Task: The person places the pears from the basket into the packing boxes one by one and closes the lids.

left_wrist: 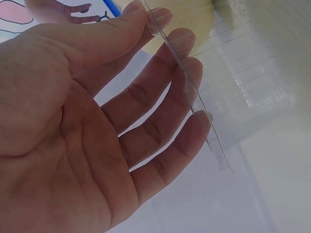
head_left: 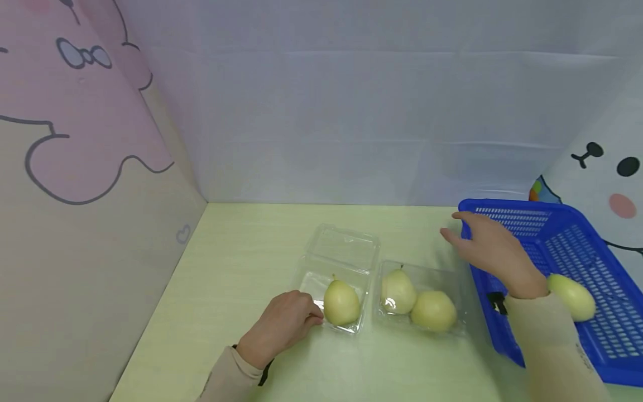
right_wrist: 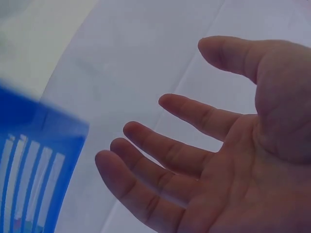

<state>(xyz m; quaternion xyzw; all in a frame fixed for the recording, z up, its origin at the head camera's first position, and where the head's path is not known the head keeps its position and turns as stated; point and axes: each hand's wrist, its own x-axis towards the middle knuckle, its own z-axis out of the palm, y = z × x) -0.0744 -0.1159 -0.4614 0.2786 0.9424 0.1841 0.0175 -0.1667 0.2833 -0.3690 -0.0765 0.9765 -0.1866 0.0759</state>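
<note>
Pears, clear packaging and basket, with places given from the open clamshell box (head_left: 344, 247). The left hand (head_left: 283, 324) pinches that box's near left edge between thumb and fingers, as the left wrist view confirms. The right hand (head_left: 494, 248) holds nothing; its fingers are extended and parted, and it hangs well to the right of the open clamshell box, above the near side of the blue plastic basket (head_left: 494, 321). Inside the open clamshell box, toward its right side, sits a single pear (head_left: 341, 304), stem pointing away from the person; the box's lid lies folded back on the far side. Just right of the box is a second clamshell box (head_left: 447, 279) with two pears (head_left: 434, 311), touching one another; its lid appears lowered, though the transparent plastic makes this uncertain. Farther right, the basket contains another pear (head_left: 575, 298), partly covered by the right sleeve (head_left: 547, 346). The tabletop (head_left: 241, 251) supports all of these.

Handling (judged): the pears should be firm, fairly weighty, smooth enough to slip and easily bruised, hence best cupped around the widest part with spread fingers. The thin box should be light, springy and liable to slide or buckle; its rim offers the surest hold.
</note>
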